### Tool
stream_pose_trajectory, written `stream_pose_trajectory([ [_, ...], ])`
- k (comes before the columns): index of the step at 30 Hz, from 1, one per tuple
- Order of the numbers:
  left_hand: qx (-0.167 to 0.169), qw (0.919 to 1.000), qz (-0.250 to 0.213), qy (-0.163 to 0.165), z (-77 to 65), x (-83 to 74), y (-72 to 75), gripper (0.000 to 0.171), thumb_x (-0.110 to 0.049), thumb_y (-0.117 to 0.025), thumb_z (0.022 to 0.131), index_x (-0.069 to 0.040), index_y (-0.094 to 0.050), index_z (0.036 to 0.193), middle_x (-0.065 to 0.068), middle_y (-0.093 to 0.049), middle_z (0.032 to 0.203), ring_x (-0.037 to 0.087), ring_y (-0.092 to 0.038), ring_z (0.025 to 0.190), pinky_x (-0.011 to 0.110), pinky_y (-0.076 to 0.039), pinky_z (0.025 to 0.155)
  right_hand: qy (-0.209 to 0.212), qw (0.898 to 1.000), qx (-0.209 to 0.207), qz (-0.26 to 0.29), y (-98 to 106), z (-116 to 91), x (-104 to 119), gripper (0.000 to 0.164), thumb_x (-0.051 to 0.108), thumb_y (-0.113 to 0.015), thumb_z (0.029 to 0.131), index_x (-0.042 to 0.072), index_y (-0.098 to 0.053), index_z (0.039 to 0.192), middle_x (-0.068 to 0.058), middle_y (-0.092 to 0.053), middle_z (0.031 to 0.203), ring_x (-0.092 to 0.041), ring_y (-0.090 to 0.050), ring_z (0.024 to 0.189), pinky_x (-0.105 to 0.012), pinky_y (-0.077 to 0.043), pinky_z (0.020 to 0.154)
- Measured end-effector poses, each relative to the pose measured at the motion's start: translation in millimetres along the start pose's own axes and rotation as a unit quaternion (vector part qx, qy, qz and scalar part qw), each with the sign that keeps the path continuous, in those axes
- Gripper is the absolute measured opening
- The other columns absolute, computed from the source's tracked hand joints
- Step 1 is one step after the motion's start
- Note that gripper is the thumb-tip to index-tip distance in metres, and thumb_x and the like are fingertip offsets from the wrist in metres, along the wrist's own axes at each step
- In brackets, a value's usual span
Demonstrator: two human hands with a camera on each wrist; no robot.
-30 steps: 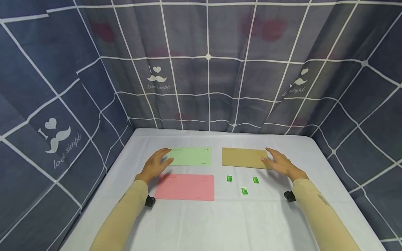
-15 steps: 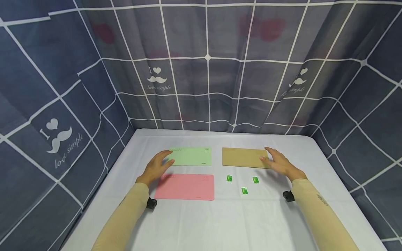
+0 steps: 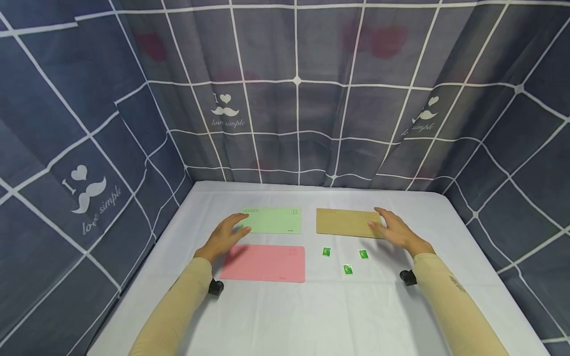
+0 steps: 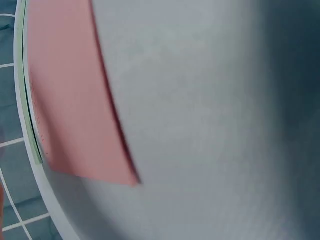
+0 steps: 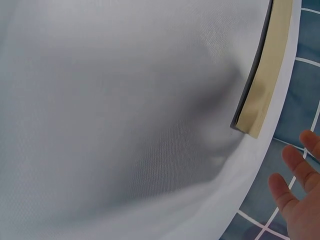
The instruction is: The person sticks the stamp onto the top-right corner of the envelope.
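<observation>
My left hand hovers with loosely bent, spread fingers beside the left end of a green envelope, holding nothing. Nearer to me lies a pink envelope, also in the left wrist view, with that hand's shadow across its left end. A brown envelope lies at the back right. Over its right end is my right hand, fingers apart and nothing in them; the right wrist view shows these fingers raised above the table. Three small green stamps lie separately in front of the brown envelope.
A white cloth covers the table. Dark grid-patterned curtains enclose its back and both sides. Each wrist carries a small black device.
My left hand has shifted slightly to the right, and my right hand very slightly to the left. The envelopes and stamps lie as before; the head view has tilted a little.
</observation>
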State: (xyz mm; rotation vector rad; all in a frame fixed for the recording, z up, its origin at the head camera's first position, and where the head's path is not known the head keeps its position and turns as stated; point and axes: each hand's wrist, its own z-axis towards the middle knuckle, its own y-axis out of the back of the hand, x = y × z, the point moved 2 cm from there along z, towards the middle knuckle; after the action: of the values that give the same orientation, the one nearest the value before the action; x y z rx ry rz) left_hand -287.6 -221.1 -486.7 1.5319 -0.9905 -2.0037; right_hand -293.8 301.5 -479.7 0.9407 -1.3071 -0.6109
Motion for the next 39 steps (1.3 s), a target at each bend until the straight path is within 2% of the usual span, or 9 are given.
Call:
stream_pose_trajectory([
  [6, 0.01, 0.9999, -0.011, 0.004, -0.9, -4.8, -1.1, 0.061, -0.05, -0.058, 0.098, -0.015, -0.049, 0.148, 0.008, -0.045, 0.154, 0.034, -0.035, 0.148, 0.058, -0.026, 0.121, 0.003, 1.0, 0.001, 0.012, 0, 0, 4, 0.076, 0.049, -0.047, 0.103, -0.004, -0.027, 0.153, -0.033, -0.029, 0.156, -0.054, -0.024, 0.144, -0.07, -0.02, 0.115],
  [17, 0.027, 0.9994, -0.006, -0.02, -1.8, -11.7, -7.8, 0.059, -0.048, -0.059, 0.098, -0.013, -0.051, 0.146, 0.01, -0.047, 0.153, 0.035, -0.038, 0.146, 0.059, -0.028, 0.119, 0.009, 1.0, -0.01, 0.012, -6, 3, 2, 0.073, 0.048, -0.047, 0.103, -0.003, -0.03, 0.152, -0.033, -0.036, 0.151, -0.054, -0.03, 0.14, -0.07, -0.023, 0.113],
  [24, 0.046, 0.9983, -0.03, -0.018, -6.1, -15.3, -8.1, 0.056, -0.042, -0.062, 0.098, -0.012, -0.053, 0.144, 0.012, -0.048, 0.152, 0.037, -0.038, 0.145, 0.06, -0.028, 0.119, 0.006, 1.0, 0.0, 0.019, -7, 3, 6, 0.074, 0.046, -0.047, 0.103, -0.004, -0.027, 0.154, -0.032, -0.032, 0.155, -0.052, -0.025, 0.144, -0.069, -0.019, 0.116],
  [30, 0.047, 0.9982, -0.027, -0.025, -6.9, -17.0, -9.9, 0.055, -0.04, -0.064, 0.097, -0.01, -0.055, 0.142, 0.013, -0.051, 0.149, 0.038, -0.042, 0.142, 0.059, -0.03, 0.118, 0.012, 1.0, -0.002, 0.021, -9, 3, 9, 0.074, 0.048, -0.047, 0.103, -0.004, -0.029, 0.153, -0.032, -0.034, 0.154, -0.052, -0.028, 0.143, -0.069, -0.02, 0.115],
  [39, 0.057, 0.9975, -0.033, -0.028, -9.6, -19.8, -14.0, 0.049, -0.034, -0.067, 0.096, -0.009, -0.059, 0.137, 0.013, -0.056, 0.145, 0.036, -0.044, 0.141, 0.056, -0.032, 0.118, 0.017, 1.0, 0.002, 0.025, -13, 5, 7, 0.07, 0.043, -0.05, 0.103, -0.004, -0.032, 0.152, -0.031, -0.037, 0.153, -0.052, -0.03, 0.142, -0.069, -0.023, 0.115],
])
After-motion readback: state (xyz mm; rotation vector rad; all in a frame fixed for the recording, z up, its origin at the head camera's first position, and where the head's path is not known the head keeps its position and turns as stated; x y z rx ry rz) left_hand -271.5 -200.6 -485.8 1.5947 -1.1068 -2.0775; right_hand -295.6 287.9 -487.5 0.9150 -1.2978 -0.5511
